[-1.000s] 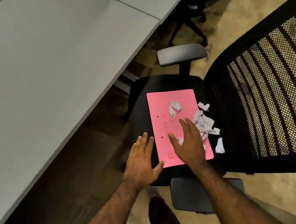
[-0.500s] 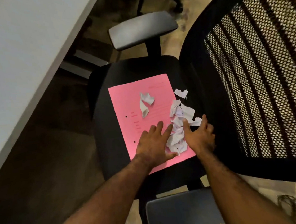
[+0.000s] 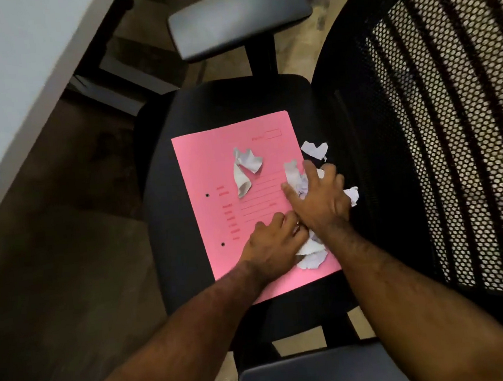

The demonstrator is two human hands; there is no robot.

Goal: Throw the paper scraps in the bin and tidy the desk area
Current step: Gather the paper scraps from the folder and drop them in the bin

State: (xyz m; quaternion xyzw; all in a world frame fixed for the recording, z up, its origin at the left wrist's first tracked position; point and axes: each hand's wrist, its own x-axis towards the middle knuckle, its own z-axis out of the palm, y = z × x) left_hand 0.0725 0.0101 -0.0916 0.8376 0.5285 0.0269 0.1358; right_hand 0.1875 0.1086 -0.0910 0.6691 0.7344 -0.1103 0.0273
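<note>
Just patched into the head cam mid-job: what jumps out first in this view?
The bright pink folder lying flat on the black chair seat grabs the eye. White torn paper scraps are strewn over its right half and onto the seat beside it. Both hands work the pile: the right hand spread over scraps at the folder's right edge, the left hand just below it.

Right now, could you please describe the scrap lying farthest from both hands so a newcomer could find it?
Start at the black chair seat, then the pink folder lying on it. Near the folder's middle lies a crumpled white scrap, long and twisted, alone on the pink, clear of the heap under the hands.
</note>
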